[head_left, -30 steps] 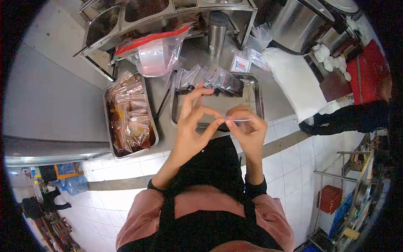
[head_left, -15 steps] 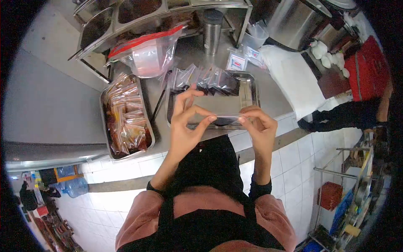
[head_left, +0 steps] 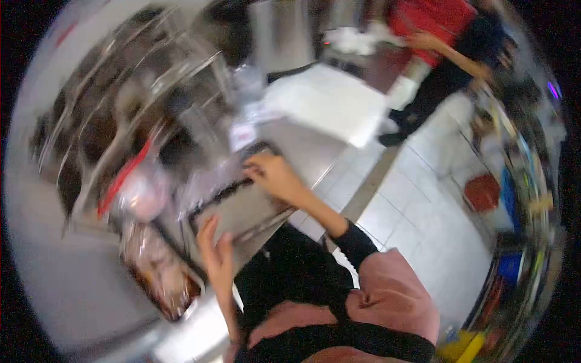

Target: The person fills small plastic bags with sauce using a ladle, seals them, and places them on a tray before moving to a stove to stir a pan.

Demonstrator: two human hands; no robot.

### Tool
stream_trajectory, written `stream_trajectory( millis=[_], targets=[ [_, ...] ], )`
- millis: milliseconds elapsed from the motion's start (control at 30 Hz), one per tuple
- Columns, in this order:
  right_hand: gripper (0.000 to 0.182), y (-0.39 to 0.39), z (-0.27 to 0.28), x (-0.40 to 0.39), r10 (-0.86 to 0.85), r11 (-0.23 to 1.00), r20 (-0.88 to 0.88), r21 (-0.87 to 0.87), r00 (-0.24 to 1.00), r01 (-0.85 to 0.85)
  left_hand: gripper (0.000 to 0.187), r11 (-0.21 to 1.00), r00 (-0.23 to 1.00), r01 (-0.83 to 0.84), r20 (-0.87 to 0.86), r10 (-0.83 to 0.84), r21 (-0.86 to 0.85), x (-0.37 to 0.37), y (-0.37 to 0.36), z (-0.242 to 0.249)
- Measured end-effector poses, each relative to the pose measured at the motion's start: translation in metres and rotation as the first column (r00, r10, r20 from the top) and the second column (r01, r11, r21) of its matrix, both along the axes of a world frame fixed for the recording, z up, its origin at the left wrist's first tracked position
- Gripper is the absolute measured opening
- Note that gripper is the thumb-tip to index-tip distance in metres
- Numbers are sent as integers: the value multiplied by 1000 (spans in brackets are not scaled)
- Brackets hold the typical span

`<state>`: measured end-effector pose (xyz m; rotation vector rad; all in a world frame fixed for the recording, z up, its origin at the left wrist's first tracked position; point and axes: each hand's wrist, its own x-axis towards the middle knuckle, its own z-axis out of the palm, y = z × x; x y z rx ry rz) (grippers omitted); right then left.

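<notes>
The view is smeared by motion. My left hand hovers over the near left corner of the metal tray, its fingers apart and nothing in them. At the tray's far right end, my right hand has its fingers curled down at the end of a row of small clear zip bags with dark contents. What those fingers hold, if anything, is too blurred to make out. Left of my left hand stands a second tray, filled with bags of brown contents.
A red-topped zip bag lies behind the trays, before a metal rack. A white sheet or board covers the counter's right part. Another person's arm reaches toward a red item at upper right.
The view has swung to the right. My hands have parted: both were pinching a small clear bag over the tray; now my right is at the tray's end and my left is off the bag.
</notes>
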<state>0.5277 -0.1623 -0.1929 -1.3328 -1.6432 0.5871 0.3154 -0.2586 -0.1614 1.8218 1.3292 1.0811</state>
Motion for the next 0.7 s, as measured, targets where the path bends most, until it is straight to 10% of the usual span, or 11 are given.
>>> stream_trajectory(
  millis=[167, 233, 333, 700],
  targets=[
    [9, 106, -27, 68, -405, 876, 83, 321, 910, 361, 32, 996, 976, 72, 211, -61, -48, -19, 3, -28],
    [9, 131, -46, 90, -493, 870, 445, 235, 748, 434, 32, 996, 976, 77, 208, -65, -52, -19, 1, -24],
    [11, 141, -51, 106, -327, 945, 700, 253, 635, 207, 31, 997, 975, 41, 220, -24, -72, -21, -6, -17],
    [15, 59, 26, 24, -292, 948, 345, 230, 892, 222, 36, 906, 746, 319, 663, -60, -277, 19, 27, -28]
  ],
)
